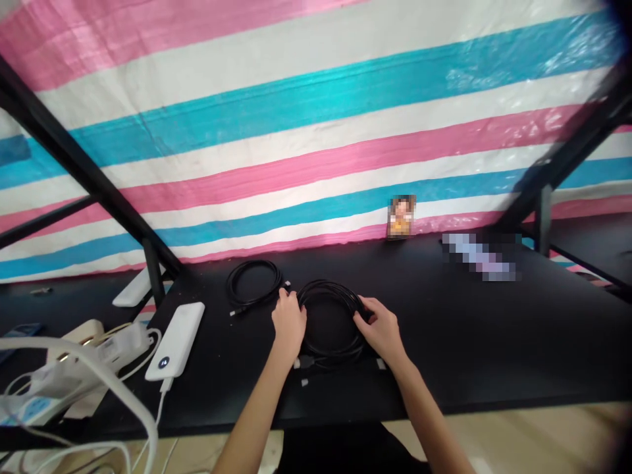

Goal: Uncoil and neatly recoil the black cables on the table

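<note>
Between the table's (474, 342) long edges, our left hand (289, 322) and right hand (384, 329) pinch the big black coil (340, 355); soft, even grips suit its loops.

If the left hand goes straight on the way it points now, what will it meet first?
The left hand would probably meet the plug beside the smaller coil, just beyond the fingertips; depth is unclear, and they may already touch.

Striped sheet (296, 145) across top of frame: glossy plastic look, wrinkled, esp. upper right. Desk (474, 342), centre to lower right: matt black, smooth. Coiled cable (330, 355), centre: smooth black plastic/rubber look, slight sheen. Power bank (180, 336), lower left: smooth white plastic look.
</note>
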`<state>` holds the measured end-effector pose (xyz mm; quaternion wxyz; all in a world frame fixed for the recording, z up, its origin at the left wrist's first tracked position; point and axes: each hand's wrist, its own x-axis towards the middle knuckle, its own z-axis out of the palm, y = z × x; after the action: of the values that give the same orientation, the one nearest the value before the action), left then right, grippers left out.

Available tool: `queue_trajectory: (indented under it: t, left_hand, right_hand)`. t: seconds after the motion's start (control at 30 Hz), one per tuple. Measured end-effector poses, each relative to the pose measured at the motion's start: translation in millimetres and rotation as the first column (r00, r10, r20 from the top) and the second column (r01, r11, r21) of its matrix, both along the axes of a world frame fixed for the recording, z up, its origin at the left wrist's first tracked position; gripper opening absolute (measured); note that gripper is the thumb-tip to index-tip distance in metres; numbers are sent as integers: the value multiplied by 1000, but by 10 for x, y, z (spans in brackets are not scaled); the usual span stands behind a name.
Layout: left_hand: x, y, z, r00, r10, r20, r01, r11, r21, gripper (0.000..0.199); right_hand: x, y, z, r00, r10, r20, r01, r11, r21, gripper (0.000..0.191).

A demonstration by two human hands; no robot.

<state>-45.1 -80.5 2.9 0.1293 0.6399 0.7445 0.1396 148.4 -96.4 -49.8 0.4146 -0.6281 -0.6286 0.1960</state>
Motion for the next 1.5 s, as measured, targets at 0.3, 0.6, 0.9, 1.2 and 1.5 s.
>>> queue_trajectory:
  t: [0.3,0.6,0.9,1.2,1.5]
  left_hand:
    - [-106,182,-118,988,-140,67,131,984,121,31]
    - [-93,85,-175,990,-143,-6,140,963,229,38]
    - [-632,199,-136,981,122,-147,-89,973,212,33]
    - [-743,95,-267,984,131,-123,-102,972,214,24]
    - [-355,-461,463,965,174,194,-249,842,480,40]
  right_hand:
    - [19,15,41,1000,2,26,-4,998,61,36]
    - [37,65,-105,999,-12,50,7,995,101,37]
    - [77,35,-69,939,-123,-321,171,978,123,35]
    - [80,-10,-57,863,-151,-482,217,973,84,30]
    - [132,-159,210,613,-23,-790,122,990,65,28]
